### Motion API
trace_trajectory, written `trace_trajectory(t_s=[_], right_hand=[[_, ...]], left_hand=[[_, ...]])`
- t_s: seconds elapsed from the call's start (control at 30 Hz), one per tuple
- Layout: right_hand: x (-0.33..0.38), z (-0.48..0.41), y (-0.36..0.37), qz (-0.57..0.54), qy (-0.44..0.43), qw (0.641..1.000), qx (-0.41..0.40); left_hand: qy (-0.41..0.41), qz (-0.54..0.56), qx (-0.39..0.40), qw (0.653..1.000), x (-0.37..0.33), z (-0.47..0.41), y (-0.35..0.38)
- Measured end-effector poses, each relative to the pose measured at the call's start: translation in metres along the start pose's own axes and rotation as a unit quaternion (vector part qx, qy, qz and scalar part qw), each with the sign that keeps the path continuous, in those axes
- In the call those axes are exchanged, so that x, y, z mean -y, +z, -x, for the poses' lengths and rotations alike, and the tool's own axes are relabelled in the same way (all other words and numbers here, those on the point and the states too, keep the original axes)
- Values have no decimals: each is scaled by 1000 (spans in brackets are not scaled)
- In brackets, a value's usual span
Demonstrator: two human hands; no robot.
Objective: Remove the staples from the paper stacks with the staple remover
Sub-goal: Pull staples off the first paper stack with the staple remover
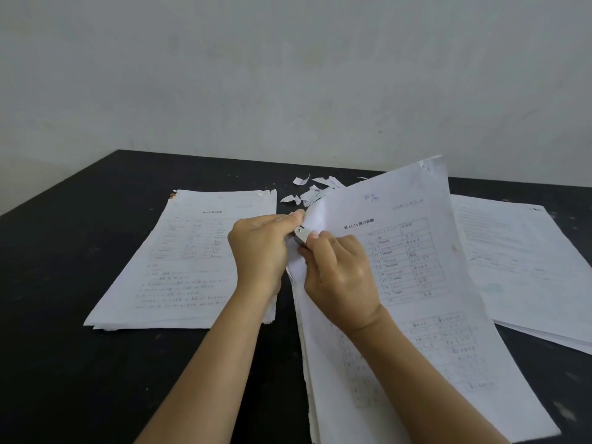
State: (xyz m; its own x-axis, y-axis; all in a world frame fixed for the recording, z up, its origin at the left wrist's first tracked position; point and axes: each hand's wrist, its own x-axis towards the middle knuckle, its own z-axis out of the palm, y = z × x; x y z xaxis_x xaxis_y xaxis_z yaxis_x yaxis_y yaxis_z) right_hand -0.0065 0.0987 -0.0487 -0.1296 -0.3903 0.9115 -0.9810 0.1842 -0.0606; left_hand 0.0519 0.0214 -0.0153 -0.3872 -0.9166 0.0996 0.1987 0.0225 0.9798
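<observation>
A printed paper stack (pixel 426 283) is tilted up off the black table (pixel 80 267) in front of me. My left hand (pixel 261 248) pinches the stack's upper left corner between thumb and fingers. My right hand (pixel 339 270) grips a small metal staple remover (pixel 301 234), whose head sits at that same corner, right beside my left thumb. Most of the remover is hidden under my right fingers. The staple itself cannot be seen.
A flat paper stack (pixel 192 261) lies to the left and another stack (pixel 525 267) lies to the right. Several torn paper scraps (pixel 312 190) are scattered behind my hands. A pale wall (pixel 288 75) rises behind the table's far edge.
</observation>
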Motion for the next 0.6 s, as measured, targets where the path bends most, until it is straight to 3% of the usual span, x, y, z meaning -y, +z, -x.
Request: trace_trajectory(t_s=[0.07, 0.1, 0.17, 0.27, 0.33, 0.47, 0.6], right_hand=[[4, -1, -5, -95, 114, 988, 31], [5, -3, -8, -170, 223, 959, 50], [5, -5, -9, -290, 401, 865, 85], [0, -7, -9, -373, 472, 795, 76], [1, -7, -9, -355, 449, 817, 76], [8, -1, -3, -184, 246, 950, 55], [5, -2, 3, -92, 84, 992, -2]], left_hand=[[10, -14, 7, 1000, 3, -1, -1], [17, -21, 18, 999, 4, -1, -2], [38, -36, 36, 998, 6, 2, -2], [55, -30, 48, 997, 9, 6, 0], [53, -20, 33, 998, 10, 5, 0], [25, -12, 1, 1000, 14, 0, 2], [13, -27, -19, 999, 16, -4, 1]])
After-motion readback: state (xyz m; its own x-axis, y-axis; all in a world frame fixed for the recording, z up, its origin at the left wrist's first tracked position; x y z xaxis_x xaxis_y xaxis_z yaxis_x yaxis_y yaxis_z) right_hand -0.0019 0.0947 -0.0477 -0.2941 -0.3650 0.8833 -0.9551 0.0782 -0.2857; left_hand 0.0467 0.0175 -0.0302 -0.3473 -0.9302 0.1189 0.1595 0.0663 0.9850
